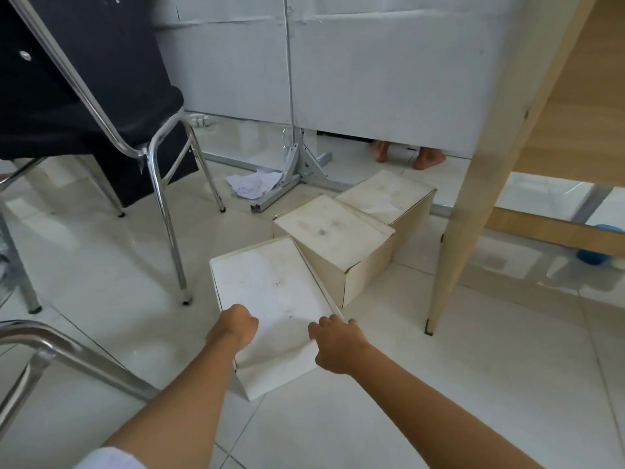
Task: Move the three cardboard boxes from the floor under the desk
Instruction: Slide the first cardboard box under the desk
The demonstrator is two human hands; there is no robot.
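Near box: we see the nearest box [270, 296] on the white tiled floor [439, 384], in front of the desk and not under it. Its pale top is longer than wide, and the long axis runs from us toward the far left. The near end looks lifted a little from the tiles, so the box is tilted.
Middle box: the middle box [331, 236] stands just behind the near one and touches it at the corner. It is turned, with one corner pointing toward us.
Far box: the far box [385, 194] stands behind the middle one, touching it, close to the desk leg [480, 184]. The three boxes make a diagonal row that goes from near left to far right.
Left hand: our left hand [233, 328] is on the near left edge of the near box, with the fingers curled over the edge in a narrow grip.
Right hand: our right hand [338, 345] is at the near right corner of the same box, the fingers bent around the edge and holding it.
Desk: the wooden desk stands at the right, above and beside the far box.
Chair: a chair with chrome legs [169, 211] stands at the left, well apart from the boxes.
Paper: some crumpled paper [252, 184] lies on the floor behind.
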